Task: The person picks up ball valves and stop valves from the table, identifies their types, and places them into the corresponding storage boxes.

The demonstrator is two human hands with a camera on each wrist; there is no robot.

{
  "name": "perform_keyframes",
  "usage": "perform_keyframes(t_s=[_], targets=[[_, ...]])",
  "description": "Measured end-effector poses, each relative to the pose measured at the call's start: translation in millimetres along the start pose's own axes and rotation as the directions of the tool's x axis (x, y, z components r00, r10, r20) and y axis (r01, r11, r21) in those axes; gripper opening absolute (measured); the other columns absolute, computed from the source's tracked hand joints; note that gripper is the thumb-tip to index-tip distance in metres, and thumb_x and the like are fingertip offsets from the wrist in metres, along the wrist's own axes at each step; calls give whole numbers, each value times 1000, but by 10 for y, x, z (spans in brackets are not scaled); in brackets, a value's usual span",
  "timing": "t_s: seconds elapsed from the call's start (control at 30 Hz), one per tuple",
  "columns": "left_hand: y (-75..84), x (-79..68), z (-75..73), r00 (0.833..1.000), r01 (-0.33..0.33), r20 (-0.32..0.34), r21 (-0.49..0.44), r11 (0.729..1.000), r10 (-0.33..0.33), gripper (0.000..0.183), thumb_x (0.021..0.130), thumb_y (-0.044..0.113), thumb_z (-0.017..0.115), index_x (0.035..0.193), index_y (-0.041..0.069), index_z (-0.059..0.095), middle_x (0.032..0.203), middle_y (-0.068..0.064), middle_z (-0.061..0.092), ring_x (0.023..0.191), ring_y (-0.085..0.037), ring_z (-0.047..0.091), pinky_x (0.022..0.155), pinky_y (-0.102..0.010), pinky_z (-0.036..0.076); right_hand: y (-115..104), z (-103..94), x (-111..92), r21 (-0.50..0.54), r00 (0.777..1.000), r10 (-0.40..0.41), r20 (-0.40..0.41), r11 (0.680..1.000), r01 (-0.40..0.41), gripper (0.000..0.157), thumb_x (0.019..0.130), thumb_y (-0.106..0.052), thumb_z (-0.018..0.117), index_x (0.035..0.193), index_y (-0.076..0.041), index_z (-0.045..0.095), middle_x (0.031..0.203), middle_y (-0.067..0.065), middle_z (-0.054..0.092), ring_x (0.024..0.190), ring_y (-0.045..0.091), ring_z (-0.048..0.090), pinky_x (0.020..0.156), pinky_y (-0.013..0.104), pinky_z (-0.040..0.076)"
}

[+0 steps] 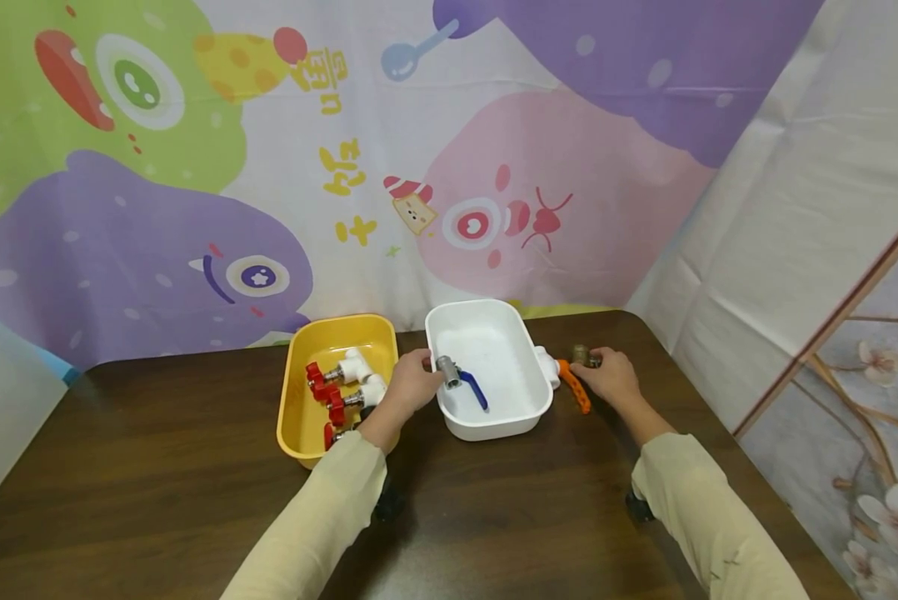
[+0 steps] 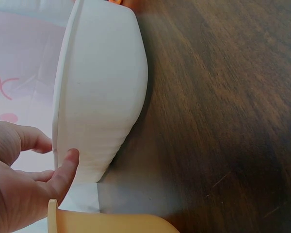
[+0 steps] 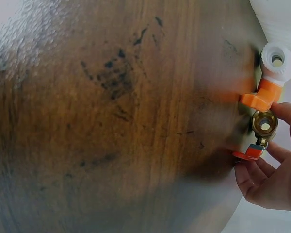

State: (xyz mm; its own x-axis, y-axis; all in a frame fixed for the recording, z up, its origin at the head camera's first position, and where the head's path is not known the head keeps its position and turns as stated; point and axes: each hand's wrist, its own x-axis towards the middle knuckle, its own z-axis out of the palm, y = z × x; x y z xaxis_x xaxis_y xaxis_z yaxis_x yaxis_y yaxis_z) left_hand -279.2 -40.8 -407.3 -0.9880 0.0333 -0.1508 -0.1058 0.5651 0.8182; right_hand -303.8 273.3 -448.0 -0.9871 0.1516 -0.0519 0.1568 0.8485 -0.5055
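Observation:
My left hand point(image 1: 416, 381) is at the left rim of a white basin point(image 1: 527, 412); in the left wrist view its fingers straddle that rim, pinching it. Inside the basin, beside those fingertips, is a metal ball valve point(image 1: 446, 372) with a blue lever point(image 1: 474, 389). On the right, my right hand point(image 1: 616, 377) grips a small brass ball valve point(image 3: 265, 124) with a red handle point(image 3: 252, 152). Next to it is a white plastic valve point(image 3: 277, 62) with an orange handle point(image 3: 261, 96), close to the basin's right side.
A yellow basin point(image 1: 290, 417) stands left of the white one, holding several white valves with red handles point(image 1: 335, 406). Both are on a dark wooden table point(image 1: 494, 517). A patterned cloth point(image 1: 389, 275) hangs behind the table's far edge.

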Motion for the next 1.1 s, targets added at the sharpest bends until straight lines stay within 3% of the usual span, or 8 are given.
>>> perform_keyframes(t_s=[0.4,0.7,1.1], targets=[[-12,2,7,1000,-3,1,-1,1000,3,42,86,11,58,126,-2,54,112,-16,62,94,-23,57,77,-31,51,-22,9,8,-21,1000,5,-1,1000,-5,58,87,-34,55,126,8,51,126,31,52,115,45,49,95,52,43],[11,4,0,1000,13,7,-10,1000,-13,43,87,11,58,127,-1,53,115,-16,61,97,-23,56,81,-33,52,-53,7,33,-32,1000,22,7,999,-22,60,86,-36,56,127,8,49,126,30,52,114,43,50,94,51,44],[14,2,3,999,33,12,-21,999,-32,48,87,12,58,133,-1,48,122,-17,58,105,-25,55,88,-37,51,-30,36,75,-73,1000,-20,10,997,20,62,87,-37,54,126,11,49,120,32,55,106,44,54,90,50,47]])
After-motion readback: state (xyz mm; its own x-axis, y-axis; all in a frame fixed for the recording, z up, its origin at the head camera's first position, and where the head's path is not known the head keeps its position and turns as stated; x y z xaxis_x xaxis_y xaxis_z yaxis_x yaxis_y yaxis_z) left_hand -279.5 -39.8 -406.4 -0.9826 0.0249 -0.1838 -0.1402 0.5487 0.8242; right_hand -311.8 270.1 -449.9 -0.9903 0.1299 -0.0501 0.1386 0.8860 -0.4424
